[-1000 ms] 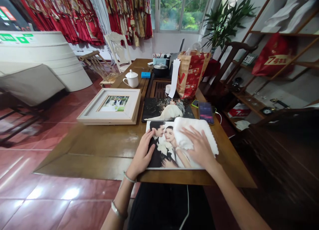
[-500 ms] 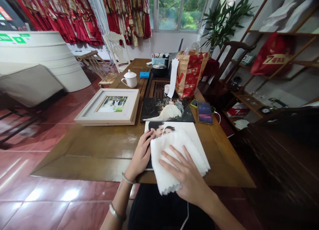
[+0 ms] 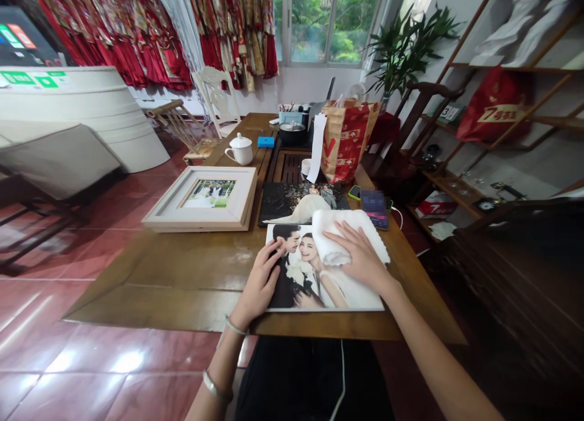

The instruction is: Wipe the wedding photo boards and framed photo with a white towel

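Note:
A large glossy wedding photo print (image 3: 314, 281) lies flat at the near edge of the wooden table (image 3: 191, 275). My left hand (image 3: 261, 284) rests open on the print's left edge, fingers flat, holding it down. My right hand (image 3: 360, 260) presses a folded white cloth (image 3: 337, 232) onto the print's upper right corner, fingers spread over the cloth. A second, darker wedding print (image 3: 296, 202) lies just beyond, partly covered by the cloth.
A white framed photo (image 3: 205, 199) sits to the left. A smartphone (image 3: 375, 208) with a cable lies right of the prints. Farther back stand a white lidded cup (image 3: 241, 149), a red and gold paper bag (image 3: 347, 138), a dark tea tray (image 3: 289, 162) and chairs.
My right hand has slid the cloth from the print's lower middle up to its upper right corner, uncovering the couple's picture. The left hand has stayed on the left edge.

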Demonstrator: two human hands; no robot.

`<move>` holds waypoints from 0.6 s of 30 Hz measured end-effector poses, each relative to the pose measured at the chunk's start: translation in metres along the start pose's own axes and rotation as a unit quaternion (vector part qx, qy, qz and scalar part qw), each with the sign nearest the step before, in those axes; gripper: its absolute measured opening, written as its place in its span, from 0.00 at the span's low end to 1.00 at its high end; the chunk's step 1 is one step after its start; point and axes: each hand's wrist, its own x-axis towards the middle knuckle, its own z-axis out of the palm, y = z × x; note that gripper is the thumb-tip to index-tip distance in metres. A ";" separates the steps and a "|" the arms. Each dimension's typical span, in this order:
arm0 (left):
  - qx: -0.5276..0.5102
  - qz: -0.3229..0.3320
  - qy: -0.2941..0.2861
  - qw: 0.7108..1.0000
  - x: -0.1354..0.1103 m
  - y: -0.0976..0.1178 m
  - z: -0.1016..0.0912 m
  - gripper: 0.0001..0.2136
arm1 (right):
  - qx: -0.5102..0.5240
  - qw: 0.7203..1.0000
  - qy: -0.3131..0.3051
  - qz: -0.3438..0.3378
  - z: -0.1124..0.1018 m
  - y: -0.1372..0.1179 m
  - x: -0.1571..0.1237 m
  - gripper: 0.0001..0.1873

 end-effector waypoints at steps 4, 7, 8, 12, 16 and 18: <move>-0.004 -0.004 0.002 1.000 0.000 0.000 0.000 0.19 | -0.013 1.000 0.000 0.007 0.002 0.000 0.016 0.35; -0.006 -0.007 0.002 1.000 0.000 0.001 0.001 0.19 | -0.021 1.000 0.006 -0.004 0.004 -0.005 0.003 0.36; -0.006 -0.009 0.003 1.000 0.000 0.001 0.001 0.18 | -0.024 1.000 0.006 -0.010 0.004 -0.007 -0.005 0.36; 0.002 -0.009 0.003 1.000 -0.001 0.002 0.000 0.18 | -0.040 0.998 -0.001 -0.038 0.002 -0.023 -0.052 0.39; 0.006 -0.005 -0.001 1.000 0.000 0.002 0.001 0.19 | -0.054 0.996 -0.010 -0.066 -0.001 -0.041 -0.099 0.41; 0.006 -0.004 -0.002 1.000 0.000 0.002 0.001 0.19 | -0.056 0.995 -0.016 -0.075 -0.001 -0.046 -0.114 0.40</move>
